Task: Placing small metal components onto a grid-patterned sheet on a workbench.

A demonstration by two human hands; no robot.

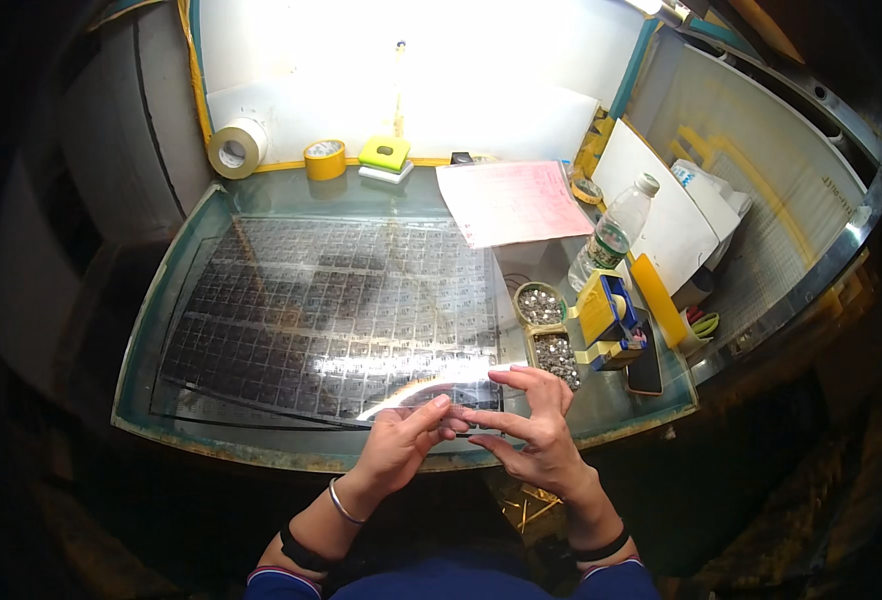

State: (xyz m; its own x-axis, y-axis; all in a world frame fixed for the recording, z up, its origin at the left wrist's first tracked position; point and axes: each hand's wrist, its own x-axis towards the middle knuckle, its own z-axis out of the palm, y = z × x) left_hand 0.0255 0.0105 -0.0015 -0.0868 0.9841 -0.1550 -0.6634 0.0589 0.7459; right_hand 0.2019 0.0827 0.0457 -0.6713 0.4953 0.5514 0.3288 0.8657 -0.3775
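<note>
A large clear sheet (331, 300) printed with a dark grid of small squares lies on the glass-topped table. Over its near right part runs a bright curved glare. My left hand (401, 445) is at the sheet's near edge, thumb and fingers pinched together; what sits between them is too small or see-through to make out. Just right of it, my right hand (541, 435) has its fingers apart. Its index fingertip meets the left fingertips, the thumb is below, and another finger reaches over the sheet's near right corner.
Right of the sheet stand two small trays (541, 304) of shiny bits, a tape dispenser (606, 315), a plastic bottle (611, 235) and a phone (645, 360). Behind are a pink paper (511, 200), a green hole punch (385, 153), yellow tape (325, 160) and a white roll (238, 148).
</note>
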